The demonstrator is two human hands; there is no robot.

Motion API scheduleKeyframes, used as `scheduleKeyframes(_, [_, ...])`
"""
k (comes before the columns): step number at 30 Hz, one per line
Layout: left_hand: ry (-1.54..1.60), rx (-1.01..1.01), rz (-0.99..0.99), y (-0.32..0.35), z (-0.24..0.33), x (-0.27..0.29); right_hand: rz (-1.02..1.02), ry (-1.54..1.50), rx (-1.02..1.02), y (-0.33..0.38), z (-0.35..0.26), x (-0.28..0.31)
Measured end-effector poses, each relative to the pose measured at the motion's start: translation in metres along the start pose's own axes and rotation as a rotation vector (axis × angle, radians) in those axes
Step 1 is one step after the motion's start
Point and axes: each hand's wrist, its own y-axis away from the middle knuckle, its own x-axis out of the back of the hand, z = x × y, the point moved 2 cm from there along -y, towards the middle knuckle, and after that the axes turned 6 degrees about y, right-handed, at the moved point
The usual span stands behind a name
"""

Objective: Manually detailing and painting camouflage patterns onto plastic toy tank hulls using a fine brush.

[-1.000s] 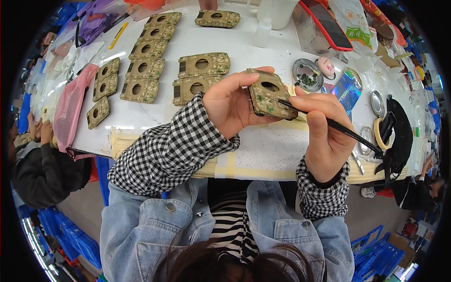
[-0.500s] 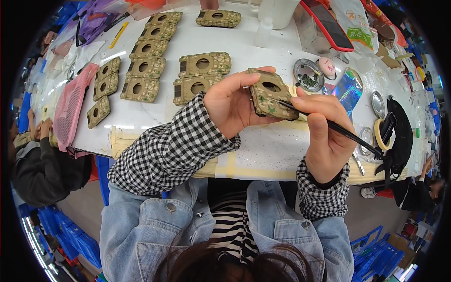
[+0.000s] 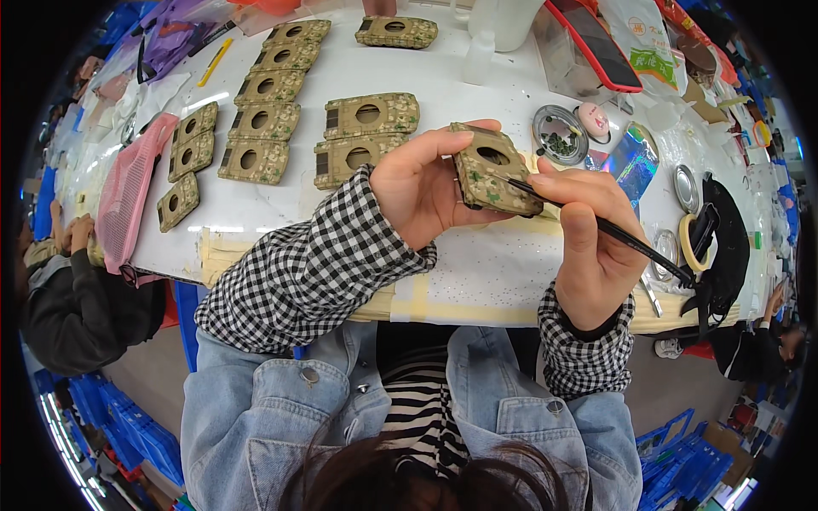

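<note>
Over the feed I make out a pink mesh basket (image 3: 132,196) at left. Toward the upper right, a red-cased phone (image 3: 603,47) overlaps a clear plastic box (image 3: 562,78).

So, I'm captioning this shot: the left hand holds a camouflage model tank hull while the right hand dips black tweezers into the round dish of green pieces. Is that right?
Not quite: the black tweezers aren't in the round dish. The head view shows the right hand holding their tips at the camouflage model tank hull, which the left hand does hold.
</note>
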Motion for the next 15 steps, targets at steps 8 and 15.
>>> scheduleKeyframes(8, [0.005, -0.004, -0.009, -0.0003, -0.0002, 0.0000, 0.001, -0.018, 0.005, 0.0007, 0.0014, -0.0002])
scheduleKeyframes(15, [0.007, -0.008, -0.019, -0.0003, -0.0002, 0.0007, -0.001, -0.012, 0.006, 0.0006, 0.0012, -0.0008])
